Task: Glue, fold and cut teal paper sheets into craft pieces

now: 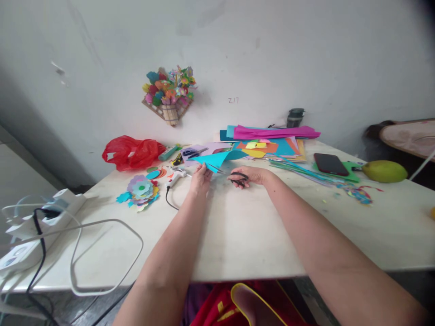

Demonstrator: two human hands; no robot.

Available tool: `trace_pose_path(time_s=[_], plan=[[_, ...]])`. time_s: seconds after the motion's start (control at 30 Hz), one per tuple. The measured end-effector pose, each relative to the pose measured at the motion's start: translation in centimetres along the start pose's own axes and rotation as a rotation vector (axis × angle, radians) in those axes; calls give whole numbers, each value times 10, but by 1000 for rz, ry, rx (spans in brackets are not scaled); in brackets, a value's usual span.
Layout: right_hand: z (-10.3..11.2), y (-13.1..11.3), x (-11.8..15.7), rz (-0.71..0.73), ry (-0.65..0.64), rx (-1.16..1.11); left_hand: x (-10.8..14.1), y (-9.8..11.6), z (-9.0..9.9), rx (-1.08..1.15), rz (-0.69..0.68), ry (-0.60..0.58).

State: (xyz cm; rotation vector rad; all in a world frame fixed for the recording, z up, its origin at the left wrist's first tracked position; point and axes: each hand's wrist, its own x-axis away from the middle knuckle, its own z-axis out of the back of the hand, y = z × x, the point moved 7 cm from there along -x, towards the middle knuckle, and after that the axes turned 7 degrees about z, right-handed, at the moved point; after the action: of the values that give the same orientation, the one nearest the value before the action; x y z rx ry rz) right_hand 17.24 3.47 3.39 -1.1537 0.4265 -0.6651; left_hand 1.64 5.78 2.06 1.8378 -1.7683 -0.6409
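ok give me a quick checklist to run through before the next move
1. Blue sheet held by the left hand: ok, gripped at its near edge.
2. Scissors in the right hand: ok, held by the black handles.
3. Left hand clear of the scissor tips: cannot tell, too small to make out.
4. Glue gun well away from the left hand: not ok, its nozzle end lies close by.
5. Phone away from the scissors: ok, well to their right.
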Motion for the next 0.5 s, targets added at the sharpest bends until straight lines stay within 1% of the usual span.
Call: trace_pose_path(time_s=[0.17,0.33,0.5], plan=[[-5,0,-4,-8,20,-26,1,-2,0,-4,2,8],[-7,3,-6,-27,23,-47,-1,-3,0,-2,-8,-16],[-7,4,-7,-25,37,-63,-5,-4,4,5,3,24]])
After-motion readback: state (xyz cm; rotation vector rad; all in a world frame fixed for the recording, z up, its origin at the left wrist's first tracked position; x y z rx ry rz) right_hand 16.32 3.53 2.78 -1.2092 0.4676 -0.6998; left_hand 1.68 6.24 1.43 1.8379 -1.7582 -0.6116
